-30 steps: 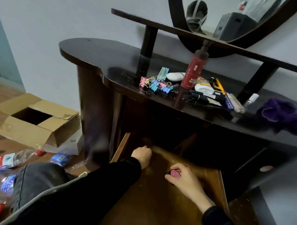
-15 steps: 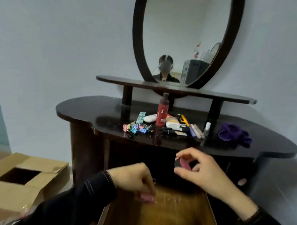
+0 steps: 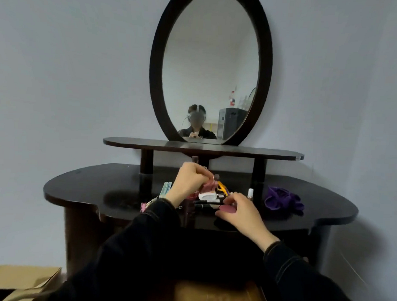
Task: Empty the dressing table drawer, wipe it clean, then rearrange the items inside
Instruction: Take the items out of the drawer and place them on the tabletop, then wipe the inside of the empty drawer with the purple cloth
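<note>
Both hands have been lifted from the open drawer [image 3: 215,295] to the bench [image 3: 83,187], the right hand [image 3: 240,211] holding a pink case [image 3: 226,208], the left hand [image 3: 189,180] closed on pink clips [image 3: 208,185] over the pile beyond.

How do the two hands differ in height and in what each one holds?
The left hand is raised higher over the tabletop; the right hand sits lower, near the front edge. The left hand pinches a small pink item with a ring; the right hand holds a flat pink oval piece. Both have dark sleeves.
</note>
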The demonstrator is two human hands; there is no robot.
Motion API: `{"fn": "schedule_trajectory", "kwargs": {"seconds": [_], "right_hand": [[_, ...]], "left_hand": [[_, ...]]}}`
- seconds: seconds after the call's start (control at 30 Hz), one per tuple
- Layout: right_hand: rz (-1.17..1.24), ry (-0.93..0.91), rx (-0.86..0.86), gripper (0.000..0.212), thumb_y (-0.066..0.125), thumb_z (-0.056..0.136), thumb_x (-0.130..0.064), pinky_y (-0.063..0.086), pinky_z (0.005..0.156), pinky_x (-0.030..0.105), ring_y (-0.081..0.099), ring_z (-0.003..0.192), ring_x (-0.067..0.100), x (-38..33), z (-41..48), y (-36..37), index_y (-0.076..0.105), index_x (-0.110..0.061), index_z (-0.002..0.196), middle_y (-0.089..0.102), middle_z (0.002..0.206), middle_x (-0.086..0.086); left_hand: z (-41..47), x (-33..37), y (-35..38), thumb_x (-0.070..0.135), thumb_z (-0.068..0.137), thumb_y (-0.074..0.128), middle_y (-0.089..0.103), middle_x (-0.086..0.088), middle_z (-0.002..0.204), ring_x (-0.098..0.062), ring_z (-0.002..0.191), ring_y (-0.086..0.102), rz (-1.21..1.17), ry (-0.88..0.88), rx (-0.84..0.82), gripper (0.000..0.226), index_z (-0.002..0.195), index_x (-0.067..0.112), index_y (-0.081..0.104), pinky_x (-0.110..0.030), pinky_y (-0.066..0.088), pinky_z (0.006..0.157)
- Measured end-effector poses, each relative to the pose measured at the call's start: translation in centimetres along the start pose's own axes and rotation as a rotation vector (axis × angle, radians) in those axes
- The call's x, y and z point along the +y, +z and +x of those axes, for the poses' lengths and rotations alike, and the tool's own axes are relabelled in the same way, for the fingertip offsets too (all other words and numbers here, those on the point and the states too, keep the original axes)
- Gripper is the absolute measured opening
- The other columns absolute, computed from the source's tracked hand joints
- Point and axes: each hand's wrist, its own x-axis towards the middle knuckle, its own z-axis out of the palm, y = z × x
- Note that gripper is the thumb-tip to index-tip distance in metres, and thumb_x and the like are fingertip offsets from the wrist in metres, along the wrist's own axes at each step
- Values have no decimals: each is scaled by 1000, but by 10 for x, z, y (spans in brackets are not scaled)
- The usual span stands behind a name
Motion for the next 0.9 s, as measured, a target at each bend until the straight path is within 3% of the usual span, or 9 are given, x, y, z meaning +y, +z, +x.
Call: {"fn": "schedule_trajectory", "kwargs": {"seconds": [0.07, 0.2, 0.27, 0.37, 0.5, 0.57, 0.67, 0.77, 0.9], "right_hand": [[98, -16, -10, 43, 76, 62, -65, 45, 79, 19, 59, 98, -1, 6, -4, -4, 61, -39, 91, 61, 101, -17], [313, 36, 58, 18, 83, 80, -38, 53, 81, 20, 68, 94, 1, 22, -10, -25, 74, -29, 93, 74, 97, -9], [394, 79, 109, 5, 76, 88, -16, 58, 76, 28, 71, 89, 12, 30, -12, -36, 75, -20, 91, 75, 93, -1], [407, 141, 255, 13, 69, 91, -4, 60, 69, 29, 70, 87, 16, 47, -14, -50, 73, -17, 91, 74, 93, 2], [-108, 149, 583, 17, 66, 90, -17, 49, 73, 29, 59, 101, 16, 89, 0, -75, 68, -25, 106, 66, 107, -3], [-323, 241, 494, 43, 67, 90, -35, 49, 89, 39, 49, 122, 28, 109, 22, -87, 59, -25, 131, 55, 132, 5], [-441, 387, 129, 77, 63, 88, -60, 39, 111, 51, 35, 140, 40, 130, 53, -93, 33, -33, 154, 31, 157, 15], [-560, 375, -13, 53, 55, 93, -57, 48, 99, 45, 52, 120, 41, 142, 68, -88, 47, -32, 139, 54, 136, 15], [-557, 213, 161, 34, 62, 91, -30, 45, 79, 36, 60, 104, 36, 120, 50, -87, 56, -23, 124, 65, 116, 13]], "left_hand": [[-6, -15, 12, 0, 72, 68, 73, -3, 76, -21, 80, 70, 250, 151, -80, 18, 75, 14, 80, -25, 54, 76], [-26, -55, 15, 10, 82, 72, 73, 5, 100, -18, 98, 67, 740, 566, -145, 19, 99, 18, 78, -32, 55, 82], [-32, -64, 13, 12, 88, 71, 73, 5, 107, -18, 103, 66, 704, 597, -166, 20, 107, 18, 77, -31, 54, 86], [-34, -67, 8, 11, 91, 68, 70, 4, 115, -18, 111, 62, 655, 561, -191, 16, 102, 16, 78, -34, 50, 94], [-44, -75, 4, -2, 81, 60, 56, 8, 129, -10, 129, 44, 565, 558, -167, 26, 88, 20, 73, -29, 38, 107], [-52, -75, 2, 4, 84, 61, 53, 10, 132, -10, 132, 42, 476, 578, -112, 21, 87, 22, 71, -26, 35, 109], [-63, -74, 0, 22, 87, 58, 54, 11, 131, -17, 131, 48, 349, 593, 26, 13, 91, 24, 71, -27, 37, 108], [-76, -77, 3, 22, 89, 57, 58, 6, 122, -21, 124, 53, 353, 637, 149, 15, 91, 18, 71, -30, 39, 104], [-103, -90, 6, 10, 91, 55, 62, 1, 104, -22, 100, 57, 461, 739, 261, 17, 88, 7, 72, -31, 43, 88]]}}
